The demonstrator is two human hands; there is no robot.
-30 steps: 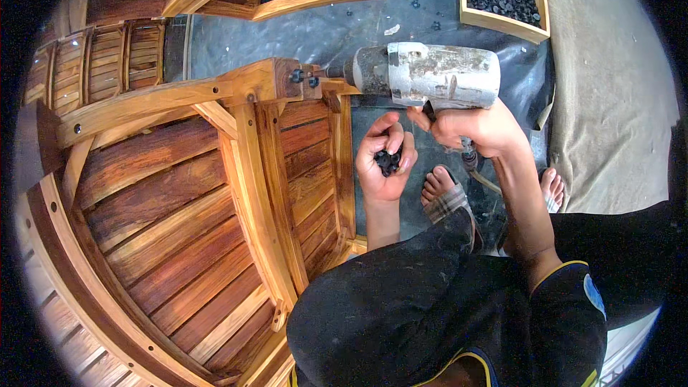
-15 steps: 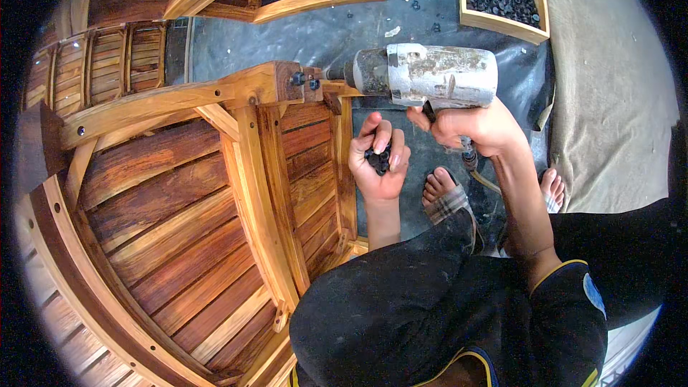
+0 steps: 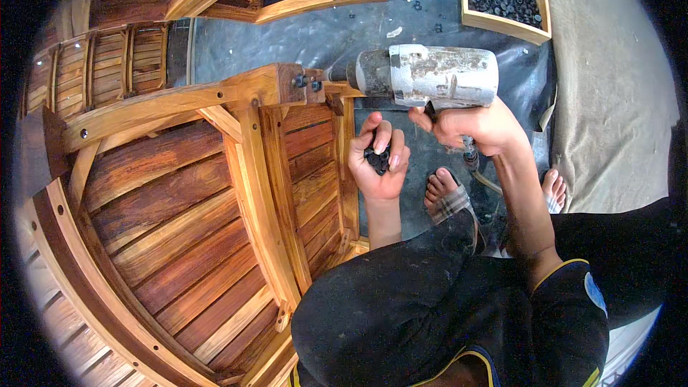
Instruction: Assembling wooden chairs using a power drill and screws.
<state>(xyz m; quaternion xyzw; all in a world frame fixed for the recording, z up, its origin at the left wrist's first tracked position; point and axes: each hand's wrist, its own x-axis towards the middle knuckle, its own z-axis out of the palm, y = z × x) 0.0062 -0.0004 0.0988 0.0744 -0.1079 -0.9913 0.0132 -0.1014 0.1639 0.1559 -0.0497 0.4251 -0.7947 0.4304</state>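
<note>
My right hand point(image 3: 466, 129) is wrapped round the handle of a worn silver impact wrench point(image 3: 444, 75), one finger by the trigger. The tool lies level, nose pointing left at the corner of a wooden furniture frame point(image 3: 258, 86). Its tip meets the frame beside a small wooden block point(image 3: 313, 75); the exact contact is hidden. Two dark bolt heads point(image 3: 299, 81) stand out near that block. Below the tool, my left hand point(image 3: 381, 165) is palm up with curled fingers, holding several small black caps point(image 3: 376, 160).
An open wooden box point(image 3: 505, 29) of black caps stands at the far right, with loose pieces point(image 3: 417, 5) on the dark floor sheet point(image 3: 287, 39). Another wooden frame point(image 3: 322, 3) is behind. A hose point(image 3: 487, 183) hangs below the wrench, near my foot point(image 3: 443, 188). Brown cloth point(image 3: 609, 100) covers the right.
</note>
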